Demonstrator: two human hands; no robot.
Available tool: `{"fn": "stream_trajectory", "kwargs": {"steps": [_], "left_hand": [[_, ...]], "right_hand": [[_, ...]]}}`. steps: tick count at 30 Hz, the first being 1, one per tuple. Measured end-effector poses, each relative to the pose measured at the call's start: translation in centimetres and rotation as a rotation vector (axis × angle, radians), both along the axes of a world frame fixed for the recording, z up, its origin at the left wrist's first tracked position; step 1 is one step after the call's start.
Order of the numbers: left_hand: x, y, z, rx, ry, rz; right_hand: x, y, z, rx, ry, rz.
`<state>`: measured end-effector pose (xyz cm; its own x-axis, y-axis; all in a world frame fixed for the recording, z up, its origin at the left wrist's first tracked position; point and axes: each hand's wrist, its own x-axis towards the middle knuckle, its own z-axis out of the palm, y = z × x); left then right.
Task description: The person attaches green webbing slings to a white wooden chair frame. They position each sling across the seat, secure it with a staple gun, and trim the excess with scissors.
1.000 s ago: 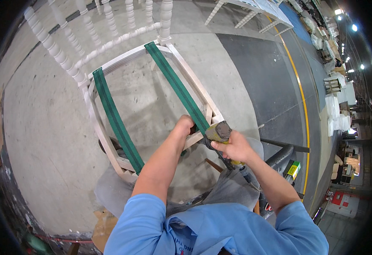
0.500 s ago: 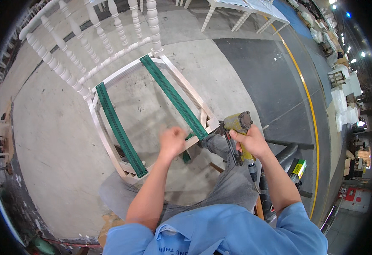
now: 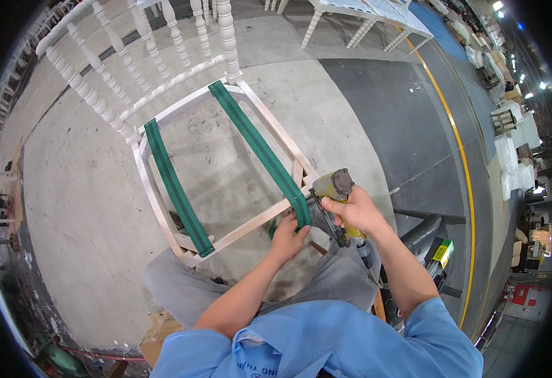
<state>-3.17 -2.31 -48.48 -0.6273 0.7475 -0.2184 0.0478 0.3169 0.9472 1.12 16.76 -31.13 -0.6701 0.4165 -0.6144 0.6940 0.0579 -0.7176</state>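
Observation:
A white wooden chair frame (image 3: 254, 225) with an open seat stands in front of me, its front rail close to my knees. Two green webbing straps run from back to front across the seat: a left strap (image 3: 174, 183) and a right strap (image 3: 257, 149). Just beyond the front rail, my left hand (image 3: 288, 239) pinches the loose end of the right strap, which hangs over the rail; some fingers are hidden beneath. My right hand (image 3: 359, 213) is wrapped around a yellow pneumatic staple gun (image 3: 334, 184), its nose beside the frame's front right corner.
The chair's turned-spindle back (image 3: 156, 63) rises at the far left. White tables with turned legs (image 3: 358, 28) stand farther back. A green and yellow box (image 3: 441, 252) lies at my right beside dark tubes. A yellow line (image 3: 455, 135) crosses the floor.
My left hand has moved right and taken hold of the right strap's end, which now extends over the front rail. The staple gun has shifted slightly left in my right hand.

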Motion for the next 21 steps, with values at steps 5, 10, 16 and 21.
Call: {"fn": "stream_trajectory", "kwargs": {"steps": [5,10,16,21], "left_hand": [[-8.5,-0.1,5.3,0.172,-0.885,0.273],[-13.3,2.0,5.6,0.105,-0.949,0.293],[-12.8,2.2,4.9,0.19,-1.026,0.367],[-13.2,1.9,5.5,0.193,-1.025,0.342]], "right_hand": [[-0.5,-0.7,-0.7,-0.026,-0.008,0.013],[-1.7,-1.2,-1.4,-0.026,-0.065,0.04],[-2.6,-1.7,-2.0,0.005,-0.099,0.052],[-2.9,-2.1,-1.5,0.074,-0.157,0.072]]}}
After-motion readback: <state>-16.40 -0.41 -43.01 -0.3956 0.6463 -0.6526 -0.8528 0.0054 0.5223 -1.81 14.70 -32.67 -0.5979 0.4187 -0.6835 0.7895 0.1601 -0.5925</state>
